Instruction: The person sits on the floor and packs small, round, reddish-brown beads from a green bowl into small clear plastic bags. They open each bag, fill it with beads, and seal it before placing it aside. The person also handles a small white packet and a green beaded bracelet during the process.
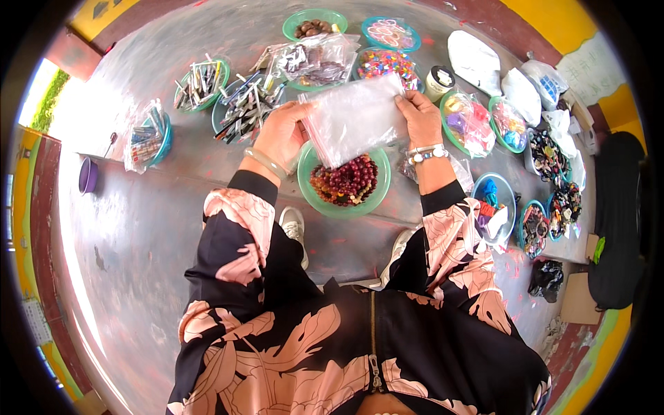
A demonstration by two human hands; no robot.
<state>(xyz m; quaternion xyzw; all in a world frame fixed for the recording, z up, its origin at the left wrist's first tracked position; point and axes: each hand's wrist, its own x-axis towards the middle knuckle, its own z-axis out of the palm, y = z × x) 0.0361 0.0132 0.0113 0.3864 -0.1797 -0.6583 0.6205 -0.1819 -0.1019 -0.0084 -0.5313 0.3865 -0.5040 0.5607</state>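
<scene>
Between my two hands a stack of clear plastic bags (360, 114) is stretched out flat. My left hand (282, 135) pinches its left edge. At the upper right corner, my right hand (420, 117) grips it between thumb and fingers. Just below the bags stands a green bowl (312, 197) of dark red bead bracelets (349, 181), its far rim partly covered by them. A pale bangle (264, 164) is on my left wrist and a beaded bracelet (427, 153) on my right.
Bowls of pens (249, 107) stand at the left, with a purple cup (88, 176) farther out. Beyond the bags are a bowl of colourful small pieces (387, 66) and a bowl of brown balls (313, 28). White sacks (474, 61) and a blue basin (508, 232) line the right.
</scene>
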